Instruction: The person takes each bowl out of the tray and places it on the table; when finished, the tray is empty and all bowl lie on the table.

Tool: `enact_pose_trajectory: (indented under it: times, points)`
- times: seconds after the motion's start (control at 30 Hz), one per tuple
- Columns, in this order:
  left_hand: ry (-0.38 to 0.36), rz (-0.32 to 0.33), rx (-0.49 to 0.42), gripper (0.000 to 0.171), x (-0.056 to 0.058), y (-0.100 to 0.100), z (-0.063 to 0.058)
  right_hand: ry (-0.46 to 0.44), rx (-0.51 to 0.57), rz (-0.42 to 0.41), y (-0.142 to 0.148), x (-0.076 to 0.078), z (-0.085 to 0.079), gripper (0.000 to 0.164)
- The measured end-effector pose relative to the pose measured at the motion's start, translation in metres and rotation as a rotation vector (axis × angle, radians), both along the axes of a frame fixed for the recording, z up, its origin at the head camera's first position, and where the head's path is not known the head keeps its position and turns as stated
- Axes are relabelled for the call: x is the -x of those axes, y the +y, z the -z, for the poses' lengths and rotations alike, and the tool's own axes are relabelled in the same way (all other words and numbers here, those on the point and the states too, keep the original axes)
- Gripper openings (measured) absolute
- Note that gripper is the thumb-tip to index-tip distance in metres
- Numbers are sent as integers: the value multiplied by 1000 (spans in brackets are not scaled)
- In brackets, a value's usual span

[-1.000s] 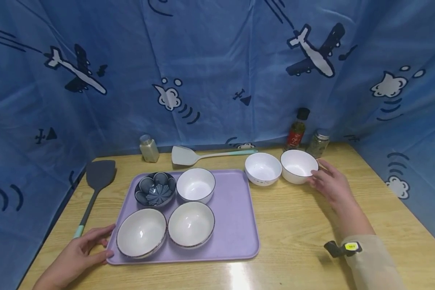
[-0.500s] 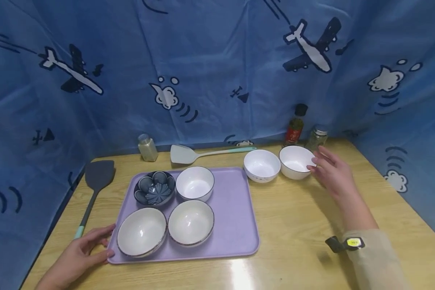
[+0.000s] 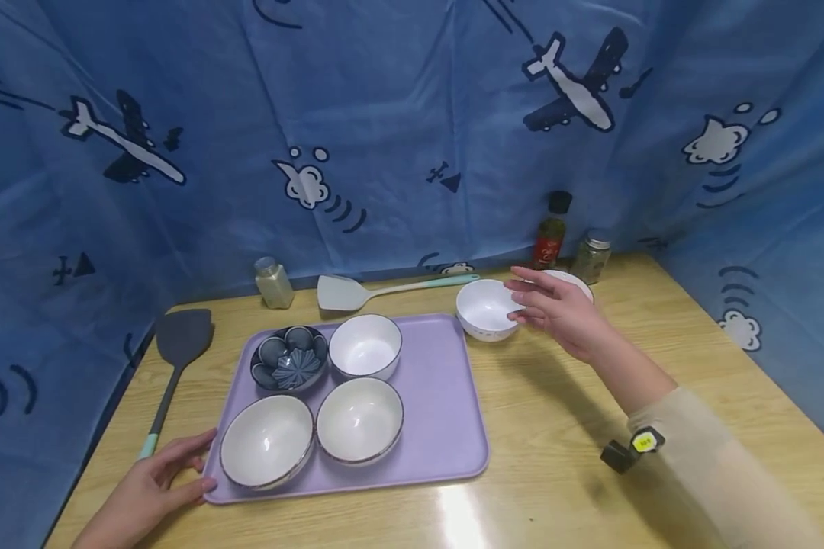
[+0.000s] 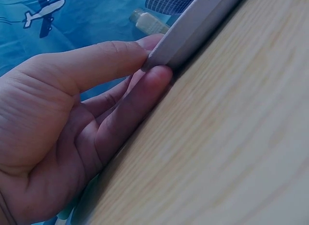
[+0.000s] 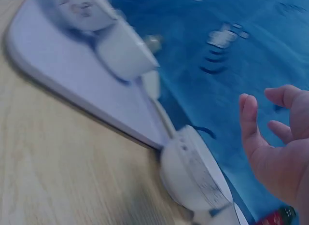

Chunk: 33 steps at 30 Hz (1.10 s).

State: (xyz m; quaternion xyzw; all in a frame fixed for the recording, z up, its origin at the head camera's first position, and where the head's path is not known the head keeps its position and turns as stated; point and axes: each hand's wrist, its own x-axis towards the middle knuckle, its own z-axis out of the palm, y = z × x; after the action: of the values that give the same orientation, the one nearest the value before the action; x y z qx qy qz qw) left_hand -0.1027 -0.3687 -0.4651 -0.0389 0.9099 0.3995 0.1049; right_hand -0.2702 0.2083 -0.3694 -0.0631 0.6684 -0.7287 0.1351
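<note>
My left hand [image 3: 144,488] pinches the near left corner of a lilac tray [image 3: 446,396]; in the left wrist view the thumb and a finger [image 4: 157,80] meet at its edge. On the tray stand a dark blue petal-patterned bowl [image 3: 271,354], a white bowl [image 3: 365,347] and two cream bowls with dark rims, one [image 3: 268,442] at the left and one [image 3: 360,419] beside it. My right hand [image 3: 556,313], fingers spread and holding nothing, hovers by a white bowl [image 3: 482,311] just off the tray's far right corner. It partly hides another white bowl [image 3: 575,280].
Along the blue curtain stand a shaker [image 3: 273,286], a red-labelled bottle [image 3: 548,244] and a spice jar [image 3: 592,259]. A pale spatula [image 3: 343,293] lies behind the tray. To the left is a dark turner [image 3: 181,335]. Wooden table [image 3: 542,473] extends right of the tray.
My right hand has left the rim of the rightmost white bowl and moved left toward the other white bowl. My left hand stays at the tray's corner.
</note>
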Motion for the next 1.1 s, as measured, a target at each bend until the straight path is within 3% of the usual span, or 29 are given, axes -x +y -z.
enact_pose_trajectory:
  times: [0.2, 0.3, 0.43, 0.67, 0.9, 1.1]
  points:
    - [-7, -1, -6, 79, 1, 2, 1, 30, -63, -147, -34, 2, 7, 59]
    - [28, 11, -12, 76, 1, 2, 0, 38, -103, -195, -52, 3, 12, 57]
    - [48, 22, -27, 74, 1, 1, -1, 32, -119, -237, -72, 5, 19, 57]
    - [-9, -6, -3, 79, 0, 4, -1, -37, -71, -302, -101, 10, 37, 64]
    - [-7, -9, -7, 79, -1, 5, -1, -78, -77, -376, -125, 17, 53, 61]
    - [1, -13, -3, 79, -2, 4, -3, -86, -50, -387, -142, 20, 65, 63]
